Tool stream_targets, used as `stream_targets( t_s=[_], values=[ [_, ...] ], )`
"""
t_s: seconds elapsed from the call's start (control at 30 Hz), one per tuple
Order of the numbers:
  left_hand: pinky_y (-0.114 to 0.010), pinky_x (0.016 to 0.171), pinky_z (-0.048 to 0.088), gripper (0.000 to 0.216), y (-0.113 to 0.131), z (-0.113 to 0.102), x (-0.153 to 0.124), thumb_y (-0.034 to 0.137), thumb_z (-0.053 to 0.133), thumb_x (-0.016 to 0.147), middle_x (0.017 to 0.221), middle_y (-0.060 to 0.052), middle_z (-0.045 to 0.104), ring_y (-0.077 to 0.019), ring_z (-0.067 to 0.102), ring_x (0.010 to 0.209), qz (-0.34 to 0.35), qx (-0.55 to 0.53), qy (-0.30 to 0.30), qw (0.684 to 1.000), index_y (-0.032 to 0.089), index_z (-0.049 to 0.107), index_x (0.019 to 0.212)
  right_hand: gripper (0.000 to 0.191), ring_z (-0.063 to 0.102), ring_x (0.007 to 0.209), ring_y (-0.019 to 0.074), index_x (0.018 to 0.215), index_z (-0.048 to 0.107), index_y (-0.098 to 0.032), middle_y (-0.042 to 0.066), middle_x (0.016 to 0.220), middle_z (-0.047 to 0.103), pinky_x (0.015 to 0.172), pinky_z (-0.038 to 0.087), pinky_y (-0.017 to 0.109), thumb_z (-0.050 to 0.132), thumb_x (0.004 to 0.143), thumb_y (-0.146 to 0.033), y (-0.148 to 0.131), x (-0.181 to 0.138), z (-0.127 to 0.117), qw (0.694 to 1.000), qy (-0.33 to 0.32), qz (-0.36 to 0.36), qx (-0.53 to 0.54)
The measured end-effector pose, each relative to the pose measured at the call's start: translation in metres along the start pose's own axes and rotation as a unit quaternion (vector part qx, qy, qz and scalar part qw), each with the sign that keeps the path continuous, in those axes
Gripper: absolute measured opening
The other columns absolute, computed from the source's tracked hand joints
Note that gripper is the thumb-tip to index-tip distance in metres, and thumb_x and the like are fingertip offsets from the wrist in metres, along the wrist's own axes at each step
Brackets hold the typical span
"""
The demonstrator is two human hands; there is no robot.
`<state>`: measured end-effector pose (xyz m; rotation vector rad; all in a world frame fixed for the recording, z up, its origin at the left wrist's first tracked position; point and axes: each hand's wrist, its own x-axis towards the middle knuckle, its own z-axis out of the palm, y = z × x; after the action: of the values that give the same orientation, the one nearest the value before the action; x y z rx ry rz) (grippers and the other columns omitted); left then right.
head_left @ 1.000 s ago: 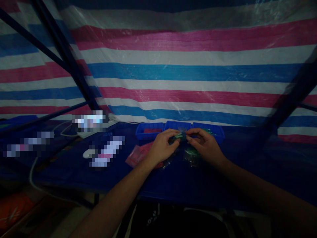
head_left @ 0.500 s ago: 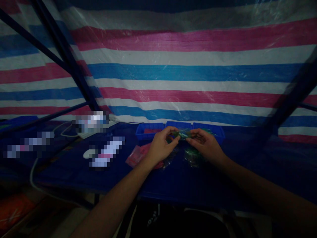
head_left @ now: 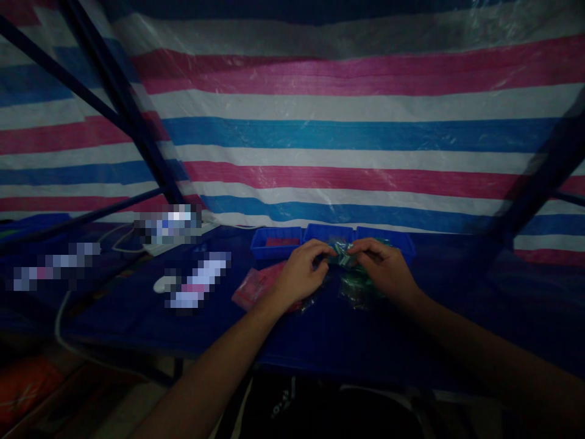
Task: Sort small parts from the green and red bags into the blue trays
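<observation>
Between my two hands is a small clear plastic bag (head_left: 343, 251) with something greenish in it, held just in front of the blue trays. My left hand (head_left: 305, 268) pinches its left side with thumb and forefinger. On the right side, my right hand (head_left: 381, 265) is closed on it the same way. Under my left wrist lie pink plastic bags (head_left: 256, 283) on the blue table (head_left: 320, 341). Beneath my right hand rests a pile of clear bags with green contents (head_left: 356, 289). The exact contents are too dark to make out.
Three blue trays stand in a row at the back: a left tray (head_left: 276, 251) with pinkish pieces, a middle tray (head_left: 329, 230) and a right tray (head_left: 406, 241). A white mouse (head_left: 164, 284) and blurred-out items lie leftward. Behind hangs a striped tarp (head_left: 342, 134).
The small bag has gone from stretched flat to crumpled and shinier between my fingers. My right hand has turned slightly; both hands stay in nearly the same place.
</observation>
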<state>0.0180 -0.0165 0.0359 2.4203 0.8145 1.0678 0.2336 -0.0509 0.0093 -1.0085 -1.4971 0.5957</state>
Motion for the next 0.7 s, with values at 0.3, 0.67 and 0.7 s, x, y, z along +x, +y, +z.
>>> stream_targets(
  t_s=[0.3,0.67,0.7],
  values=[
    [-0.041,0.097,0.051,0.02,0.003,0.002,-0.001,0.031,0.069,0.092,0.112,-0.009,0.066,-0.0235,0.062,0.107,0.017,0.006,-0.006,1.0,0.019,0.069,0.108,0.016,0.069,0.101,0.0212,0.098,0.073,-0.025,0.005,0.11,0.072,0.094,0.056,0.04,0.057,0.095,-0.028,-0.012,-0.006,0.006,0.995,-0.093,-0.034,0.032],
    [-0.038,0.084,0.055,0.02,0.004,0.001,0.0,0.024,0.063,0.095,0.109,-0.005,0.071,-0.0207,0.067,0.097,-0.008,-0.031,-0.019,0.999,0.023,0.068,0.115,0.035,0.069,0.107,0.0243,0.118,0.068,-0.025,0.008,0.119,0.07,0.101,0.055,0.046,0.075,0.085,-0.034,0.001,-0.001,0.005,0.999,-0.044,0.002,0.002],
    [-0.038,0.084,0.055,0.023,0.003,0.002,0.0,0.024,0.065,0.094,0.11,-0.005,0.072,-0.0208,0.068,0.097,-0.021,-0.043,-0.012,0.999,0.024,0.067,0.117,0.035,0.07,0.104,0.0241,0.117,0.068,-0.024,0.008,0.116,0.072,0.1,0.056,0.047,0.075,0.084,-0.035,0.003,-0.001,0.005,0.999,-0.046,0.015,0.006]
  ],
)
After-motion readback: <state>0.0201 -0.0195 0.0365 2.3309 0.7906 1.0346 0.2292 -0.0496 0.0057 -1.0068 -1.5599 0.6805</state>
